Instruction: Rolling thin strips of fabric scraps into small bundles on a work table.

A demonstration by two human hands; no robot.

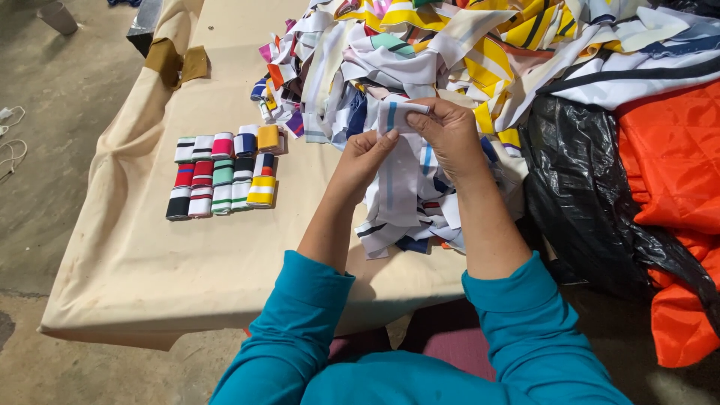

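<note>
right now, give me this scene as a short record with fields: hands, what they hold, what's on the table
left hand: left hand grips the lower part of a white strip with a light blue stripe
right hand: right hand pinches the folded top end of the same strip
pile: loose striped fabric strips heaped behind the hands
sorted: folded striped bands in two neat rows, to the left
surface: table under a beige cloth
right side: black plastic bag beside orange quilted fabric

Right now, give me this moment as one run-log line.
left hand: holds white blue-striped strip | right hand: folds its top end | folded strips: two rows on table | loose strip pile: behind hands
</note>
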